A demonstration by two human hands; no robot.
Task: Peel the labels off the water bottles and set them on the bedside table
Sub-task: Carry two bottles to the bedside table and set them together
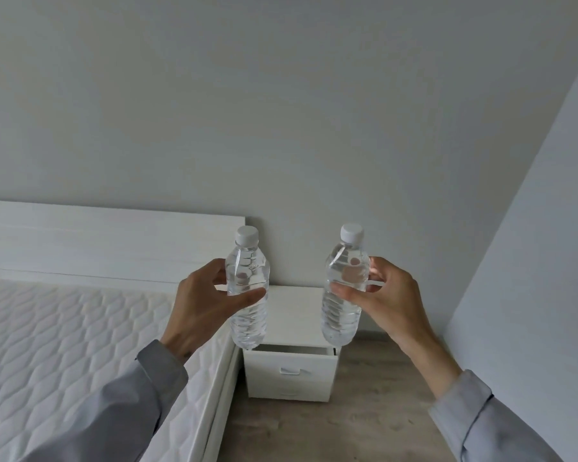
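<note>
Plain grey wall behind. Left hand (201,305) fingers (247,296) wrap left bottle (247,295), right hand (386,300) fingers wrap right bottle (344,288); both upright, label-free, capped, held above white bedside worktop (294,305). Bed (64,335) to the left.

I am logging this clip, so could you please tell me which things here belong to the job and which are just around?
Part of the job:
left bottle, in the left hand
right bottle, in the right hand
bedside table

Just around:
mattress
headboard
</note>
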